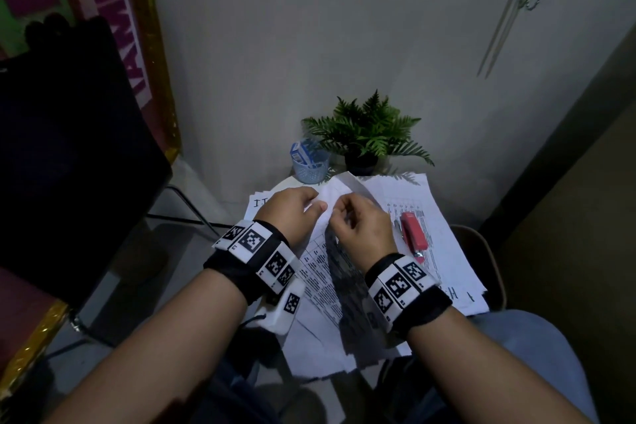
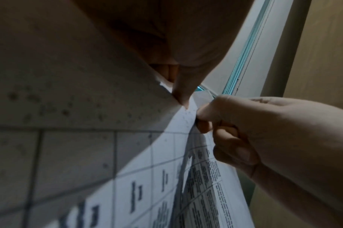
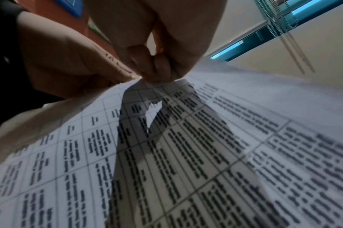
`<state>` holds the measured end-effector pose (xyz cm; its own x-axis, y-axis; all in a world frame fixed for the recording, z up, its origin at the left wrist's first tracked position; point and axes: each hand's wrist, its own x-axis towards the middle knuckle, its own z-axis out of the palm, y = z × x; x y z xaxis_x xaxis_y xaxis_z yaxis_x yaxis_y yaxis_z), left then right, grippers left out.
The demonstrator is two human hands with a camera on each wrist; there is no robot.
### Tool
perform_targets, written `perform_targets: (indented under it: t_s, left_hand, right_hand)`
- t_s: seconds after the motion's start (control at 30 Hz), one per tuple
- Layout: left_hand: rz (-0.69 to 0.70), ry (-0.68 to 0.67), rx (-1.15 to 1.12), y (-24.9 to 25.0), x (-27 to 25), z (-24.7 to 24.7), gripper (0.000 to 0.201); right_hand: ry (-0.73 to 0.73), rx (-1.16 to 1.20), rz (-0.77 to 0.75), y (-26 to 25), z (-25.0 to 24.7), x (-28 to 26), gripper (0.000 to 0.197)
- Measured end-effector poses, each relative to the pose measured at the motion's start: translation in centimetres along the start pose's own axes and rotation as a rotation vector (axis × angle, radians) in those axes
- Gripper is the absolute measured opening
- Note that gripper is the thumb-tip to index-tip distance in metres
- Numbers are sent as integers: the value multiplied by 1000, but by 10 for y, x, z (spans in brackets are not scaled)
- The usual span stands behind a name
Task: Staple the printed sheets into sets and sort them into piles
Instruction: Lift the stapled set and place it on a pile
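Observation:
Printed sheets (image 1: 321, 274) with table text lie stacked on a small table in front of me, their far end lifted. My left hand (image 1: 315, 205) pinches the far edge of the lifted printed sheets (image 2: 166, 185), thumb on top. My right hand (image 1: 339, 217) is just beside it, its fingertips (image 3: 157, 74) pinching the edge of the top printed sheet (image 3: 205, 146). In the left wrist view the right hand (image 2: 203, 118) nearly touches the left thumb. A red stapler (image 1: 414, 229) lies untouched on the paper pile (image 1: 447, 251) to the right of my right hand.
A blue mesh basket (image 1: 311, 163) with a small box and a potted fern (image 1: 364, 136) stand at the table's far edge against the wall. More sheets (image 1: 258, 203) lie under my left hand. A black chair (image 1: 69, 148) stands on the left.

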<state>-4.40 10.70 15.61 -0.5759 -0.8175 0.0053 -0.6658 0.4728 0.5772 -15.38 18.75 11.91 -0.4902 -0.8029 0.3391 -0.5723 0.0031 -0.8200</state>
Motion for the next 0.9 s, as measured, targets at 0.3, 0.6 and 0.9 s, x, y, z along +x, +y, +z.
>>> perform_targets:
  t_s: [0.3,0.6,0.9]
  left_hand:
    - [0,42,123,-12,0,19,22]
    - [-38,53,117,-18,14,24,35]
    - [-72,69,16,-3,22,13,36]
  right_hand:
    - [161,61,222,29,-28,29,10]
    - [411,-252,624,120,-128,67,9]
    - [209,-347,689,140,-176,83,29]
